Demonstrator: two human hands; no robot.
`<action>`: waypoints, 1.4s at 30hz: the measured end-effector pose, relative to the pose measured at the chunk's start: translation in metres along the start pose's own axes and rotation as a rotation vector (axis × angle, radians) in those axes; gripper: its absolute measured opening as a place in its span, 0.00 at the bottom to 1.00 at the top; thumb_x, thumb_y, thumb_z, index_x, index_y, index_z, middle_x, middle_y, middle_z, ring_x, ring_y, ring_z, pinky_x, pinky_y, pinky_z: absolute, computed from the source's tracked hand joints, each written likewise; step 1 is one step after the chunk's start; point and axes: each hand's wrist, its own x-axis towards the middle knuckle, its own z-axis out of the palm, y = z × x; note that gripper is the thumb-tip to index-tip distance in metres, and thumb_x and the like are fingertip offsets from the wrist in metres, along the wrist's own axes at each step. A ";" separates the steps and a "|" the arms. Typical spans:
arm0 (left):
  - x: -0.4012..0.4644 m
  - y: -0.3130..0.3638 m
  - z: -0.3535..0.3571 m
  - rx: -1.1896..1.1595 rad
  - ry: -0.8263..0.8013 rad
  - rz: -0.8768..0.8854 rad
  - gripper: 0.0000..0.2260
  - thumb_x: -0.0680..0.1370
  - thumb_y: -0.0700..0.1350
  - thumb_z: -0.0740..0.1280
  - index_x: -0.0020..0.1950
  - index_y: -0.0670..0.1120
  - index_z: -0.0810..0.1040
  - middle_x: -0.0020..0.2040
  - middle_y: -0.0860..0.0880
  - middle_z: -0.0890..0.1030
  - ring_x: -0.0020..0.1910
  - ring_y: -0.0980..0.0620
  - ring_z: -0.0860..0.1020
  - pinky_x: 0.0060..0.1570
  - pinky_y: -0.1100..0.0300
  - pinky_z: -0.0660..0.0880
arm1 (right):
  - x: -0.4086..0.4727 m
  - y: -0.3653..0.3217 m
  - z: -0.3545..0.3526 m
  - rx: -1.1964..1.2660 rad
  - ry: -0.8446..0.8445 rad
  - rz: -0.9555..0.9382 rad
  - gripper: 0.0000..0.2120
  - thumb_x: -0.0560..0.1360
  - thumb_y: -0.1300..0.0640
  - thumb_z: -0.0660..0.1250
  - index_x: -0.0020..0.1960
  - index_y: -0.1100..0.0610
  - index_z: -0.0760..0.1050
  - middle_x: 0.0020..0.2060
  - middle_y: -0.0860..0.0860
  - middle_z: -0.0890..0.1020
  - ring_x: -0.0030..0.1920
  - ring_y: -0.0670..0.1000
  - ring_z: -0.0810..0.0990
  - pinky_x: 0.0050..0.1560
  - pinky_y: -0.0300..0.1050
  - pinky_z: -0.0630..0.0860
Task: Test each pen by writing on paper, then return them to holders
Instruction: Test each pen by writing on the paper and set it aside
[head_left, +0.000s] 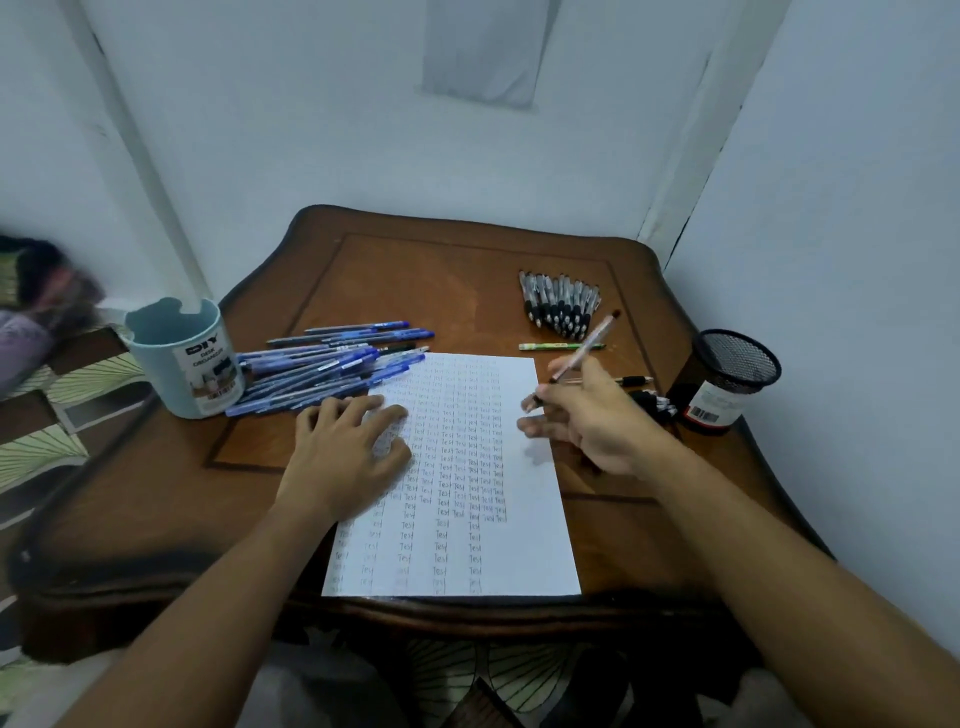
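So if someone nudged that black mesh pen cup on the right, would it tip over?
Probably easily. The black mesh cup looks empty, so likely light. It stands upright near the table's right edge, so a nudge might slide it off. Its wire mesh likely wouldn't break.

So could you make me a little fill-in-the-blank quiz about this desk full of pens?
1. The right hand holds a ____.
2. The left hand rests flat on the ____.
3. The word written again and again on the sheet is ____.
4. The blue pens lie beside the light blue ____.

Missing words: pen; paper; Test; holder
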 end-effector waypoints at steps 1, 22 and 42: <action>0.001 0.000 0.000 -0.002 0.002 0.000 0.30 0.73 0.66 0.43 0.72 0.62 0.68 0.74 0.57 0.67 0.70 0.52 0.61 0.69 0.46 0.54 | 0.011 -0.011 -0.004 -0.050 0.040 -0.023 0.13 0.82 0.65 0.61 0.66 0.58 0.66 0.47 0.62 0.79 0.38 0.55 0.84 0.39 0.45 0.82; 0.003 -0.002 0.001 -0.009 0.007 0.005 0.24 0.77 0.64 0.48 0.71 0.63 0.67 0.74 0.57 0.66 0.69 0.53 0.60 0.70 0.47 0.51 | 0.163 -0.032 -0.057 -0.566 0.526 -0.086 0.11 0.80 0.56 0.69 0.55 0.64 0.80 0.41 0.56 0.84 0.35 0.49 0.80 0.49 0.50 0.82; 0.002 -0.002 0.002 -0.009 0.031 0.012 0.25 0.76 0.65 0.47 0.70 0.62 0.69 0.73 0.57 0.68 0.68 0.52 0.62 0.69 0.47 0.53 | 0.145 -0.005 -0.040 -1.644 0.258 -0.245 0.15 0.82 0.59 0.63 0.68 0.52 0.73 0.60 0.56 0.74 0.57 0.60 0.77 0.51 0.51 0.75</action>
